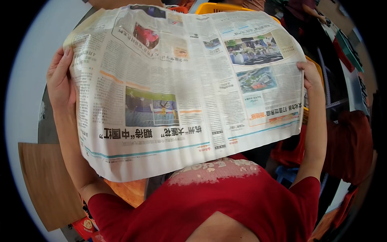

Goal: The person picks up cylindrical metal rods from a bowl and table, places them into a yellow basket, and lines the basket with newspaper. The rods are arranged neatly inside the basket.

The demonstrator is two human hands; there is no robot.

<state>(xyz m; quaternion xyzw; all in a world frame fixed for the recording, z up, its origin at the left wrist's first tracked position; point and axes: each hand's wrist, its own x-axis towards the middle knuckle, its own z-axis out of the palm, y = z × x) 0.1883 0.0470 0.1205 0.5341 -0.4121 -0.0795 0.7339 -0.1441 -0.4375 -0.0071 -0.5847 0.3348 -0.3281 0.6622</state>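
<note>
A wide newspaper sheet (197, 88) is spread out in front of me, its printing upside down from where I look. Columns of text, several colour photos and thin blue lines cover it. My left hand (61, 76) grips its left edge, thumb on the near face and fingers mostly hidden behind. At the right edge, my right hand (311, 74) pinches the paper the same way. Both arms are raised and apart, so the sheet hangs slightly curved between them. Its lower edge comes close to my red shirt (225, 197).
Behind the sheet's top edge shows a yellow plastic crate (209, 7). At right stand a teal bin (347, 48) and a dark red cloth heap (348, 147). A brown wooden board (48, 181) is at lower left. Another person (304, 12) is at the far upper right.
</note>
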